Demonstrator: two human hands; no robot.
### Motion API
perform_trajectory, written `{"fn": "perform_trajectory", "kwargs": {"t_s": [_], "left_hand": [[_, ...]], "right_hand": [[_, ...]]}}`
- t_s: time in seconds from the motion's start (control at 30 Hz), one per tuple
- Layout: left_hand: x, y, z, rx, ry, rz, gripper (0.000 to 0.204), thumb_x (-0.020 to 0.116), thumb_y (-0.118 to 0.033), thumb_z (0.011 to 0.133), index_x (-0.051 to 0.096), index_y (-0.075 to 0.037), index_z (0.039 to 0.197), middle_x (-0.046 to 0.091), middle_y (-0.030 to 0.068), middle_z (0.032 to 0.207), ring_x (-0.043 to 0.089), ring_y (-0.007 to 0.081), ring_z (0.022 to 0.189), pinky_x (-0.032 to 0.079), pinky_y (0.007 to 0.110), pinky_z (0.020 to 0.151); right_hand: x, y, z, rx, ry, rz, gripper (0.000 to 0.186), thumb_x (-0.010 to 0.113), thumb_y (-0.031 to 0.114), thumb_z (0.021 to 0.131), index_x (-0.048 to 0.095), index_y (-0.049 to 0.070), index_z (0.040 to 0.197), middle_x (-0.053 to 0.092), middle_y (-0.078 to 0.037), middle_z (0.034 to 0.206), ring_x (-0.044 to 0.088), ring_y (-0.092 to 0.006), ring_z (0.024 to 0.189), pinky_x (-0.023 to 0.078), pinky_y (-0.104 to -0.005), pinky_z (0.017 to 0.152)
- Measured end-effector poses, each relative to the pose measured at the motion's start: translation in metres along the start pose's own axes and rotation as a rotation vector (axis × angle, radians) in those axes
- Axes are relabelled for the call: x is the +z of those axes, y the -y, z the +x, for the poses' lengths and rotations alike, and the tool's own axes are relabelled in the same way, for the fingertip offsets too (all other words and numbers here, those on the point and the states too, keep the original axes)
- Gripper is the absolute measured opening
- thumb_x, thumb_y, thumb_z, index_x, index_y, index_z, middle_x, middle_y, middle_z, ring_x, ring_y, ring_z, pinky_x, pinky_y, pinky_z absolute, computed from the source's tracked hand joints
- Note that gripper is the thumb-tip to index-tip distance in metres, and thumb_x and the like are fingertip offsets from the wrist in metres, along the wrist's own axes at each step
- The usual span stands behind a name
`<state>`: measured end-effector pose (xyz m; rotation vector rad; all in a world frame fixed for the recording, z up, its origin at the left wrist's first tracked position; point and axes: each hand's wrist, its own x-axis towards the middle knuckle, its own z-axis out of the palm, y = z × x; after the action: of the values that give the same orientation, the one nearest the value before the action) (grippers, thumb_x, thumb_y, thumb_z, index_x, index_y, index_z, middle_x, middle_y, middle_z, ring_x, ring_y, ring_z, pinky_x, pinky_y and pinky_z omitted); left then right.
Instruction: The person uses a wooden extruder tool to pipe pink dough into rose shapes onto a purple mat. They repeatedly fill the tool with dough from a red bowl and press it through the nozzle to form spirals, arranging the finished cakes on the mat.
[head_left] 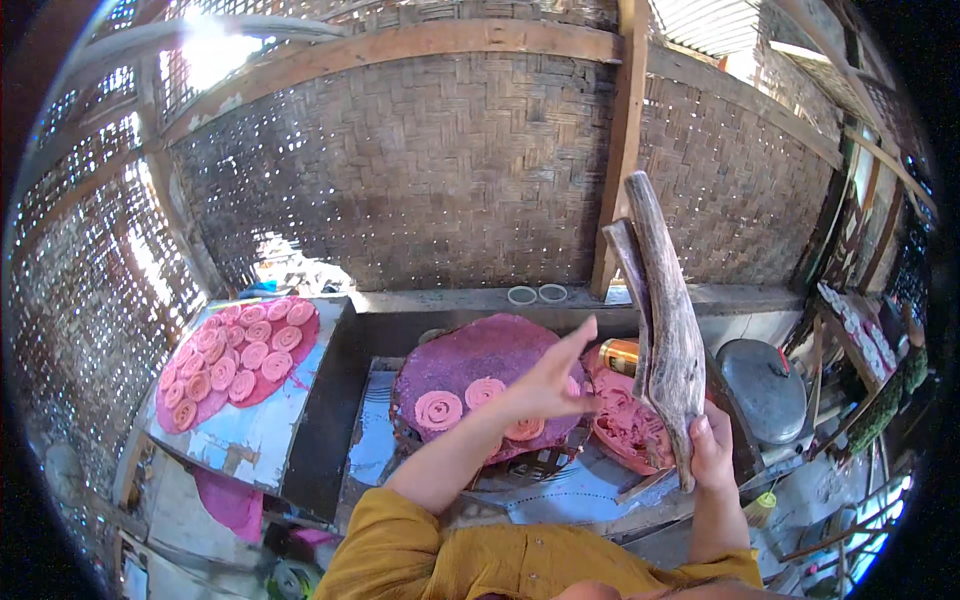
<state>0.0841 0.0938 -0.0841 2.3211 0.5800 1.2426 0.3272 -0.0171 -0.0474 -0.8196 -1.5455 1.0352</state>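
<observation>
My right hand [708,450] grips the lower end of a weathered forked piece of wood [672,335], held upright at the right. My left hand [550,380] is raised open, fingers apart, over the right side of a round purple-stained board [470,350]. Pink spiral pieces [438,408] lie on that board, some hidden by my forearm. Just right of it, behind the wood, a pink basin [615,420] holds pink paste, with an orange-gold cylinder [618,355] at its back.
At the left, a pale board [220,450] carries several pink spirals on pink sheets. A grey lidded pot [760,385] stands at the right. Two white rings [522,295] rest on the back ledge before the woven wall. Another rack [860,335] with small items is at the far right.
</observation>
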Motion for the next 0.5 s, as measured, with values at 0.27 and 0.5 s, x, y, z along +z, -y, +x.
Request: {"fn": "perform_trajectory", "kwargs": {"t_s": [0.27, 0.5], "left_hand": [[-0.011, -0.087, 0.03, 0.082, -0.373, 0.46, 0.025, 0.065, -0.022, 0.063, 0.054, -0.005, 0.077, 0.058, 0.0106, 0.066, 0.058, 0.0319, 0.065, 0.045, 0.04, 0.066], [-0.027, -0.116, 0.04, 0.368, -0.15, 1.066, 0.021, 0.061, -0.025, 0.063, 0.054, -0.007, 0.072, 0.057, 0.0099, 0.062, 0.056, 0.027, 0.057, 0.042, 0.034, 0.057]], "right_hand": [[0.051, 0.011, 0.005, -0.028, -0.011, -0.202, 0.04, 0.036, 0.032, 0.092, 0.055, -0.003, 0.089, 0.057, -0.006, 0.072, 0.052, -0.015, 0.067, 0.042, -0.0276, 0.062], [0.039, 0.073, 0.085, -0.743, -0.181, -0.489, 0.032, 0.053, 0.023, 0.082, 0.052, -0.004, 0.099, 0.051, -0.019, 0.099, 0.05, -0.0296, 0.088, 0.039, -0.0384, 0.073]]}}
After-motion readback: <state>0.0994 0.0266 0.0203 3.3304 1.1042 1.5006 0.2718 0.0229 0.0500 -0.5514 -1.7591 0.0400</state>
